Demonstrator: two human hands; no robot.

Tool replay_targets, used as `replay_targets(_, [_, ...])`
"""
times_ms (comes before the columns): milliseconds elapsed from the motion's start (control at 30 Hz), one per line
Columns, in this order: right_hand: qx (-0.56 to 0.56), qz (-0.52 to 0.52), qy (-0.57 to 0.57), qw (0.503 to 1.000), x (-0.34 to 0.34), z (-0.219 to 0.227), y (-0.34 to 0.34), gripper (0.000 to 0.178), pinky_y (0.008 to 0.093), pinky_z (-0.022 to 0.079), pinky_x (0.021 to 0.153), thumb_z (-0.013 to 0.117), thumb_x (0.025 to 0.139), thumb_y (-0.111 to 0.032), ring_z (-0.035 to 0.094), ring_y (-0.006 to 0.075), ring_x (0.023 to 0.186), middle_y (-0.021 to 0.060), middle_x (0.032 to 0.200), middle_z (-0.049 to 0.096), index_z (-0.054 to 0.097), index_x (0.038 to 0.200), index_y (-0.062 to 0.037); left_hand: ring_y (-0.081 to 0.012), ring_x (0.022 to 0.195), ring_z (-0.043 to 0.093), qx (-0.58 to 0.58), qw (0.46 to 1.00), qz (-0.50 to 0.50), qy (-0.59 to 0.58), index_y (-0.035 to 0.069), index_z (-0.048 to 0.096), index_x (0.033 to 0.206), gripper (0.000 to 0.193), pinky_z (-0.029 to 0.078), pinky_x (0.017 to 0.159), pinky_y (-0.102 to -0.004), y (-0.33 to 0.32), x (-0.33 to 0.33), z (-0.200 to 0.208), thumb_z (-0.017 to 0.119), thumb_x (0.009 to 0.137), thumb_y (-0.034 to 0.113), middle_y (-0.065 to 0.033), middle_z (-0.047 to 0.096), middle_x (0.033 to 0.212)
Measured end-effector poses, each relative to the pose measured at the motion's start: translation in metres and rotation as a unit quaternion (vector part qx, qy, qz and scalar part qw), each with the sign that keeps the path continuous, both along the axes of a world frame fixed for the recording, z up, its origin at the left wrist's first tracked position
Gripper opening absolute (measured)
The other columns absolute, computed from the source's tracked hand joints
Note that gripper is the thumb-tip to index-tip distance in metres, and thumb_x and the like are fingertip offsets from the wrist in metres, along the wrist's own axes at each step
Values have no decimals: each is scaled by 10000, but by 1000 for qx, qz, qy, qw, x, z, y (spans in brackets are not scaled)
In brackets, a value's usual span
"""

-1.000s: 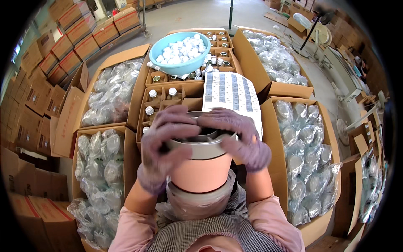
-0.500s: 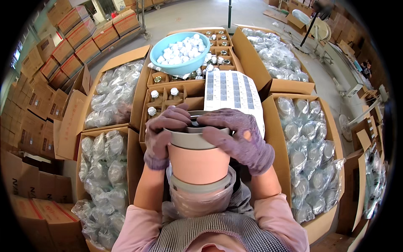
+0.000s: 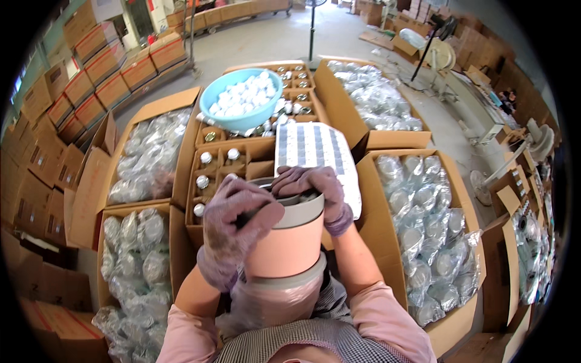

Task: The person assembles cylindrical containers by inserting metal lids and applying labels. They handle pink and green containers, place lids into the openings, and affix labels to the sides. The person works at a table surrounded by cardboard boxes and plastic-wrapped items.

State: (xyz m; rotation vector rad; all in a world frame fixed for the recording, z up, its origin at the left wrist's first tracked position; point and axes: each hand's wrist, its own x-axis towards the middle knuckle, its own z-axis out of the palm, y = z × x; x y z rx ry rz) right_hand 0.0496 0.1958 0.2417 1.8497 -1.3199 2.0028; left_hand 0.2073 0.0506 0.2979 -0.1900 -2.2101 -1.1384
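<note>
Gloves on, both hands meet at the top of a peach-coloured cylindrical container [image 3: 284, 242] that I see held upright against the person's chest. The left hand [image 3: 236, 230] is curled closed over the near left rim, gripping it, while the right hand [image 3: 311, 187] hooks its bent fingers over the grey rim on the far side. Just beyond the hands I make out a divided carton of small capped jars [image 3: 224, 175], a patterned sheet [image 3: 311, 148] and a blue bowl of white caps [image 3: 242, 100].
</note>
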Motion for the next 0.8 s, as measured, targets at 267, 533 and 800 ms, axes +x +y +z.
replay_targets(267, [-178, 362, -351, 845, 13, -60, -61, 397, 412, 449, 1053, 456, 1011, -278, 625, 263, 1017, 178, 1065, 671, 651, 921, 55, -275, 745, 612, -282, 951, 106, 72, 59, 729, 868, 168, 480, 702, -391, 43, -8, 14, 792, 742, 149, -90, 687, 815])
replay_targets(533, [134, 25, -234, 963, 5, 8, -16, 492, 368, 315, 1167, 326, 1063, -309, 485, 274, 1346, 163, 1434, 534, 605, 1316, 8, -298, 1241, 573, 17, 999, -13, 26, -25, 629, 1284, 523, 429, 1063, -426, -66, 11, -9, 622, 941, 370, -199, 602, 1350])
replay_targets(800, [88, 167, -416, 890, -25, -61, -24, 855, 404, 328, 1164, 367, 989, -663, 421, 276, 1380, 150, 1535, 407, 286, 1559, -31, -330, 1335, 492, 32, 999, 0, 29, -56, 576, 1323, 644, 387, 1114, -418, -36, -1, 11, 770, 763, 197, -237, 503, 1429])
